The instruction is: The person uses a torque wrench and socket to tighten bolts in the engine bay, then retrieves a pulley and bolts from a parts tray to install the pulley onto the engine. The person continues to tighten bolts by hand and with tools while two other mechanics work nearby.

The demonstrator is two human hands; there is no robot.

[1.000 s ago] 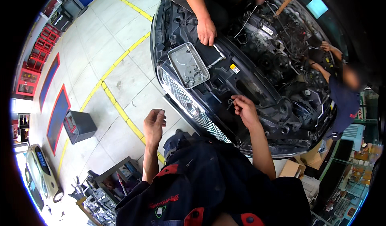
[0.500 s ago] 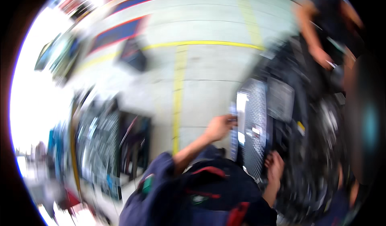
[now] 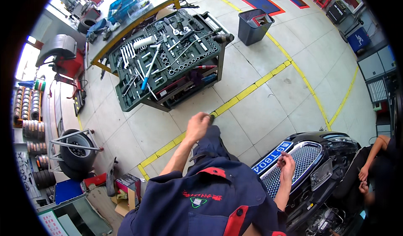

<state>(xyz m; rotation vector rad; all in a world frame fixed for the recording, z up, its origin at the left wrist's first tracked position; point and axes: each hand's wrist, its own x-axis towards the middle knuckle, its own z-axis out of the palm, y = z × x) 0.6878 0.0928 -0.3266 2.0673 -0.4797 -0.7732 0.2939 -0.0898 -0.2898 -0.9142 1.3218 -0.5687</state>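
Footing: the person stands on the tiled floor point(image 3: 260, 99) between a tool trolley point(image 3: 220, 63) and a dark car point(image 3: 350, 145); settled feet seem wise before either arm swings.
Trolley side: loose tools, such as a blue-handled ratchet point(image 3: 145, 84) and some spanners point(image 3: 127, 54), lie across the tool tray point(image 3: 121, 103), so any reach there is best made from above, sleeve clear.
Car side: the chrome-rimmed grille point(image 3: 305, 159) and blue number plate point(image 3: 268, 160) call for a little clearance, lest knuckles scrape them.
Shared space: a co-worker's hands point(image 3: 363, 180) are near the car's front, beyond the metal tray point(image 3: 322, 175); elbows are best kept close on that side.
Left arm: the forearm slants up and rightward from the sleeve, the left hand point(image 3: 198, 127) in front of the body, well apart from the trolley.
Left fingers: bent inward, partly hidden; whether they have hold of anything, I cannot tell.
Right arm: the forearm rises steeply, the right hand point(image 3: 286, 168) overlapping the grille in view, beside the plate's edge; contact cannot be told.
Right fingers: loosely curled, tips close to the thumb; anything small between them is too small to make out.
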